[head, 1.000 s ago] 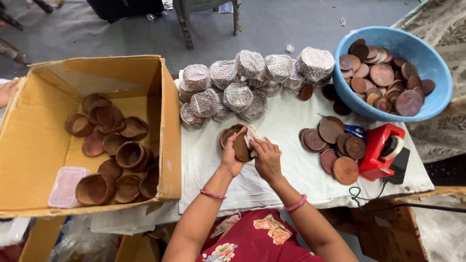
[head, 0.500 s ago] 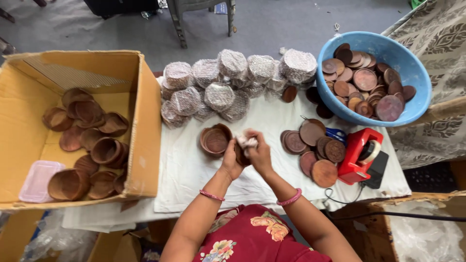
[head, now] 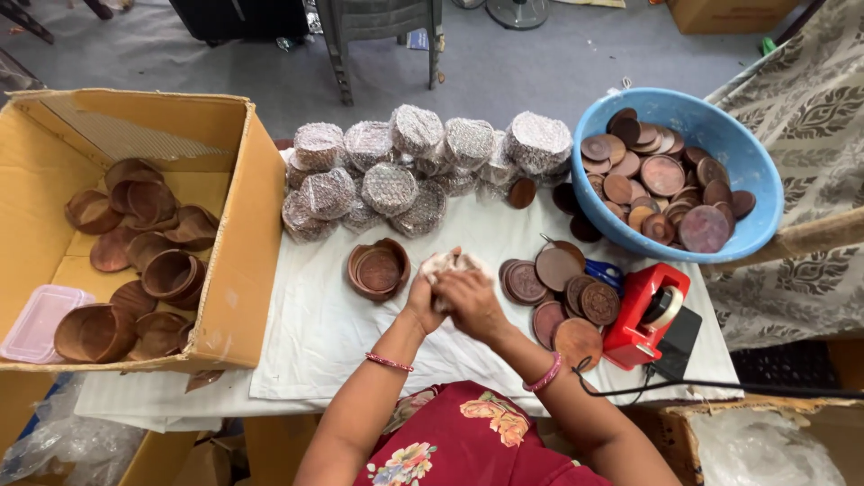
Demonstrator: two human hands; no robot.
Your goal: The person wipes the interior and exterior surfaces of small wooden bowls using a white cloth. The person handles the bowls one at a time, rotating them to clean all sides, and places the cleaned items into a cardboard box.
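Observation:
Both my hands meet over the middle of the white cloth. My left hand and my right hand are closed together around a small bundle of whitish bubble wrap; what is inside it is hidden. Just left of my hands lies a brown wooden bowl with lids stacked in it. To the right lie several flat brown wooden discs.
An open cardboard box at left holds wooden bowls and a pink plastic container. Several bubble-wrapped bundles lie at the back. A blue basin of discs stands back right. A red tape dispenser and blue scissors lie right.
My hands have shifted slightly and now enclose a whitish wrap where a brown piece showed before. The camera view has drifted, so everything appears further right.

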